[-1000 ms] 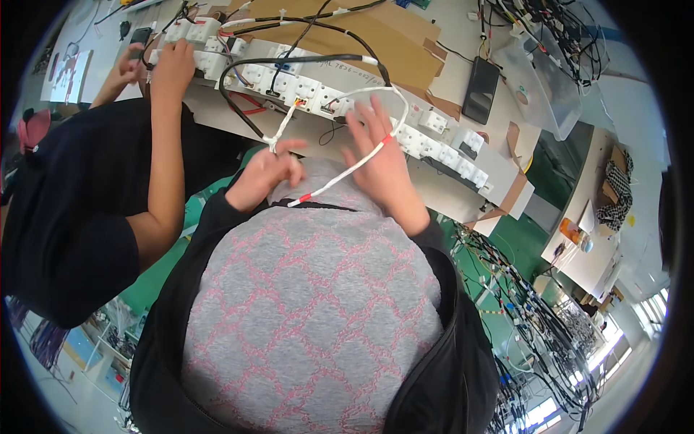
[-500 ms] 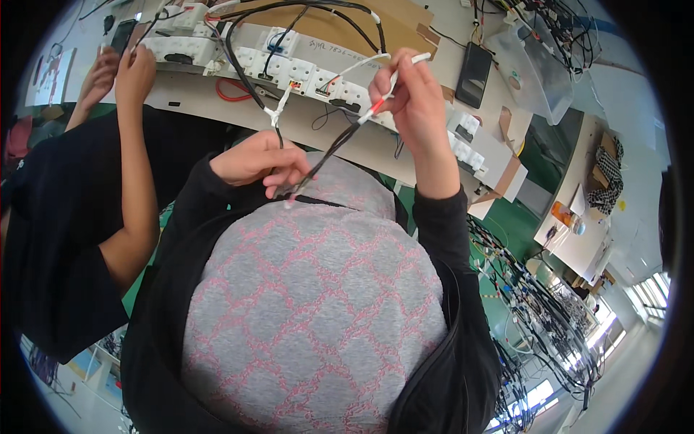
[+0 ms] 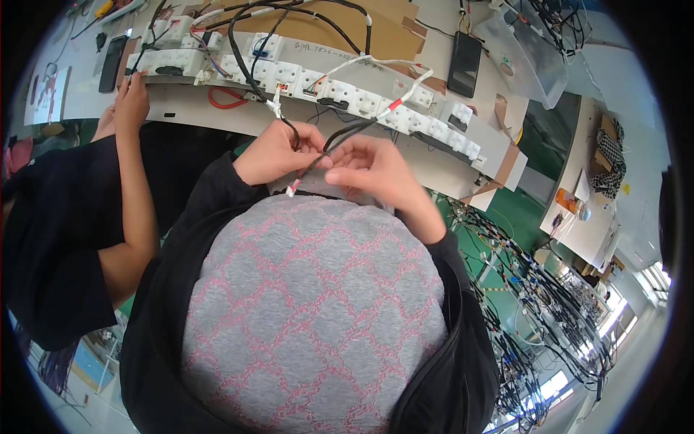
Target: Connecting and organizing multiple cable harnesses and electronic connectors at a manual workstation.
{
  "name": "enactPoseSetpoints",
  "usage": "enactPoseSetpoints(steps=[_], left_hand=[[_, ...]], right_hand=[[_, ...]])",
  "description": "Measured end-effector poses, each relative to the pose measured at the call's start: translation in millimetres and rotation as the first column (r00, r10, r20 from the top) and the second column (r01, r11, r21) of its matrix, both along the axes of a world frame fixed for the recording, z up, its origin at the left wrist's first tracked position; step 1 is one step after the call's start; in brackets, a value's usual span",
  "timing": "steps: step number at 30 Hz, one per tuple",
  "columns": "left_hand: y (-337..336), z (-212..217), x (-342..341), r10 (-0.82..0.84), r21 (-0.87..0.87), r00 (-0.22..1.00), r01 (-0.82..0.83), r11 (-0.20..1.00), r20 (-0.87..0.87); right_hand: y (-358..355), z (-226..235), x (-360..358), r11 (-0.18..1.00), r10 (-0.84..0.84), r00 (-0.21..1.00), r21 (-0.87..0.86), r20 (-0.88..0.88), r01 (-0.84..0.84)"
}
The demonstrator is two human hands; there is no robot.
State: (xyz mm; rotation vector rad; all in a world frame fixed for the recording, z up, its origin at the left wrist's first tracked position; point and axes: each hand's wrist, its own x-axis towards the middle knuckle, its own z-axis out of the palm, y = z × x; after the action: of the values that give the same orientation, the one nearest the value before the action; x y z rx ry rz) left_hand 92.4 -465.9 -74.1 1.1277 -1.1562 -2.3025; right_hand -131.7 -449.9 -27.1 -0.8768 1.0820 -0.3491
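My left hand (image 3: 278,155) pinches a dark cable of a wire harness close to my body. A small white connector with a pink-red band (image 3: 292,189) hangs from the cable's end, below the left fingers. My right hand (image 3: 376,173) is beside the left, its fingers curled on the same dark cable (image 3: 352,130); its fingertips are partly hidden. From there the cable runs up to a red band (image 3: 395,105) and a white sleeved branch (image 3: 417,85). Another black branch drops past a white-taped joint (image 3: 274,107) to my left hand.
A row of white connector holders (image 3: 347,95) lines the table edge. Behind it lies brown cardboard (image 3: 329,36). A black phone (image 3: 465,65) and a clear plastic bin (image 3: 531,65) are at the right. A co-worker's hand (image 3: 132,103) works at the left. Bundled cables (image 3: 528,304) hang at the right.
My right hand has let go of the white sleeved branch and come down beside my left hand. The white branch now rests over the holders. My left hand has shifted slightly right and up.
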Motion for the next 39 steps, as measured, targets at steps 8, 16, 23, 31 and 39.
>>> enactPoseSetpoints(steps=[8, 16, 23, 31, 39], left_hand=[[-12.3, 6.4, -13.3, 0.097, -0.465, 0.964, 0.030, 0.885, 0.248], [-8.1, -4.5, -26.5, 0.335, -0.631, 0.926, -0.158, 0.760, 0.172], [-8.0, -6.6, -33.3, 0.479, -0.766, 0.873, -0.243, 0.595, 0.094], [-22.0, -44.8, -48.0, 0.471, -0.964, 0.881, -0.088, 0.249, 0.041], [-23.7, -52.8, -61.3, 0.467, -0.992, 0.884, -0.031, 0.122, 0.030]], right_hand=[[4.1, 13.8, 2.1, 0.973, -0.230, 0.972, 0.032, 0.040, 0.229], [11.6, 8.9, 4.8, 0.978, -0.170, 0.895, 0.184, 0.413, 0.101], [16.8, 2.1, -1.0, 0.999, 0.020, 0.967, 0.044, 0.254, -0.032], [0.5, -76.5, -25.7, 0.161, -0.521, 0.795, -0.951, -0.309, -0.265], [5.5, -85.9, -38.7, -0.042, -0.534, 0.829, -0.974, -0.167, -0.223]])
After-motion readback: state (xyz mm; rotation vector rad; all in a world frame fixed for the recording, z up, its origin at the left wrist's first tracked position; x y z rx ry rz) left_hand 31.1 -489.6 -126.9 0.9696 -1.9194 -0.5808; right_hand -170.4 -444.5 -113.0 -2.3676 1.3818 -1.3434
